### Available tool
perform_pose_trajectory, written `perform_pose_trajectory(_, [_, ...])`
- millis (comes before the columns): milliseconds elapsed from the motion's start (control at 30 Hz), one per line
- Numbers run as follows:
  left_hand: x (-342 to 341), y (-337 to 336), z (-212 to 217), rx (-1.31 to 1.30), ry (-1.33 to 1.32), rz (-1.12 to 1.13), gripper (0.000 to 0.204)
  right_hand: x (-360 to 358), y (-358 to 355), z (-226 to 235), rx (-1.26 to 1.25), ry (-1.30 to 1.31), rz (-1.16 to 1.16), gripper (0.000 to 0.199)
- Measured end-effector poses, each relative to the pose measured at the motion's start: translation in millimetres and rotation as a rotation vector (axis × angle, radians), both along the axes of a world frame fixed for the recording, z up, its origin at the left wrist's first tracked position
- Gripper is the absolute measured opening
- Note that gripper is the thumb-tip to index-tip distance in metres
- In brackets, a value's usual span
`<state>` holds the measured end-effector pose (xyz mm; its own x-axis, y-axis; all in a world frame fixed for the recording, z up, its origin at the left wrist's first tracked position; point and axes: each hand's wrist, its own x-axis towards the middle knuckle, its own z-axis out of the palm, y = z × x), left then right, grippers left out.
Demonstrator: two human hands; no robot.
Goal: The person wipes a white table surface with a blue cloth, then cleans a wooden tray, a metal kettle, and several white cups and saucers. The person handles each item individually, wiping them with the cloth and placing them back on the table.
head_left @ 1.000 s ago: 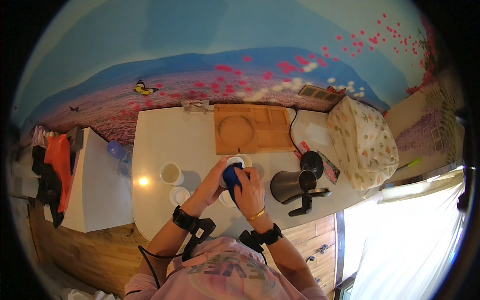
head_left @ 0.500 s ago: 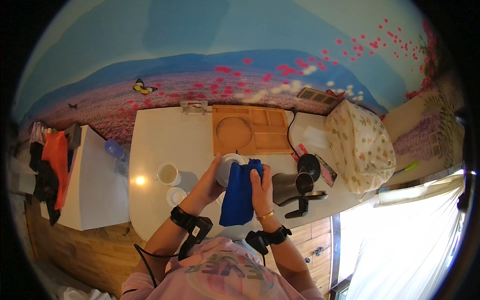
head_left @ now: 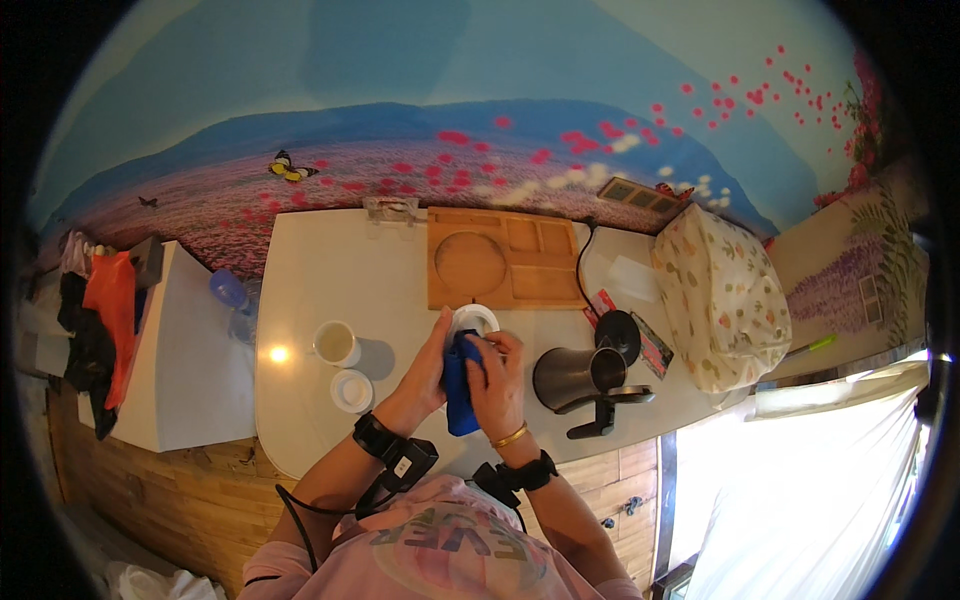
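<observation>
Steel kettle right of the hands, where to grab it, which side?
Take the steel kettle by its black handle, which juts toward the person at the counter's near edge. Come from that near side with the right hand: the handle is clear there, and the base and cord sit behind.

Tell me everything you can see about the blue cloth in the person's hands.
The blue cloth is a soft, plain, deep blue fabric. It is bunched at the top and hangs down in a narrow fold. The left hand and right hand hold it between them, pressed against a small white cup, above the white table.
</observation>
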<state>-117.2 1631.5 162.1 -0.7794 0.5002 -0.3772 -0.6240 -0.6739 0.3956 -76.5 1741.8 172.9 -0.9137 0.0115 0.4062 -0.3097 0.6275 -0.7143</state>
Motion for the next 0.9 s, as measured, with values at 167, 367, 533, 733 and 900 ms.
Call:
perform_pose_trajectory(167, [-3, 1, 3, -0.026, 0.073, 0.016, 0.053, 5, 18, 17, -0.203, 0.003, -0.053, 0.027])
perform_pose_trajectory(367, [-5, -1, -1, -0.012, 0.097, 0.041, 0.055, -1, 33, 19, -0.476, -0.144, -0.119, 0.038])
perform_pose_trajectory(533, [-7, -14, -9, -0.03, 0.156, 0.047, 0.061, -20, 61, -9, -1.044, -0.179, -0.302, 0.034])
perform_pose_trajectory(733, [-4, -15, -16, -0.122, 0.186, 0.01, 0.061, -23, 55, -41, -1.069, -0.458, -0.226, 0.028])
perform_pose_trajectory(900, [-3, -13, -17, -0.072, 0.196, -0.011, 0.058, -22, 38, -45, -1.115, -0.637, -0.025, 0.031])
